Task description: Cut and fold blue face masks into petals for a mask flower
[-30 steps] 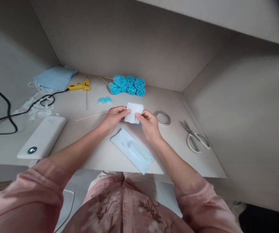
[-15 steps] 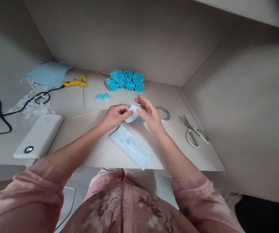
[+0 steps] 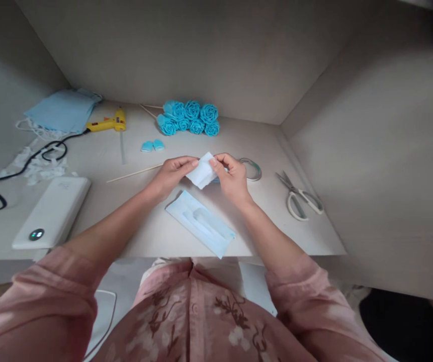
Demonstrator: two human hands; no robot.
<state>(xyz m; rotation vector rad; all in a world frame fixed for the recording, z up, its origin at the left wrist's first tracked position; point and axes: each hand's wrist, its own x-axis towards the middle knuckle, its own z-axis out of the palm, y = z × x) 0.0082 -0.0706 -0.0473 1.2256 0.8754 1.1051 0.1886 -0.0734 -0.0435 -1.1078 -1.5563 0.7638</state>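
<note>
Between my hands is a small white piece of mask fabric (image 3: 202,171), held up above the table. My left hand (image 3: 171,176) pinches its left edge between thumb and fingers. At the right edge my right hand (image 3: 234,177) grips it, the thumb lying on its face. Some blue material shows partly behind the fabric, mostly hidden. Below the hands a flat light-blue mask piece (image 3: 201,221) lies slantwise near the table's front edge. A thin wooden stick (image 3: 135,173) reaches out from under my left hand. Just beyond my right hand lies a coil of wire (image 3: 253,170).
Blue fabric roses (image 3: 191,118) lie at the back, with two small blue pieces (image 3: 152,146) before them. Leftward are a yellow glue gun (image 3: 106,123), blue masks (image 3: 63,110), white scraps (image 3: 45,166) and a power bank (image 3: 52,212). Scissors (image 3: 299,196) lie right, by the side wall (image 3: 382,166).
My right hand's raised fingers have closed on the white fabric, which is now spread wider between both hands. The view has shifted slightly.
</note>
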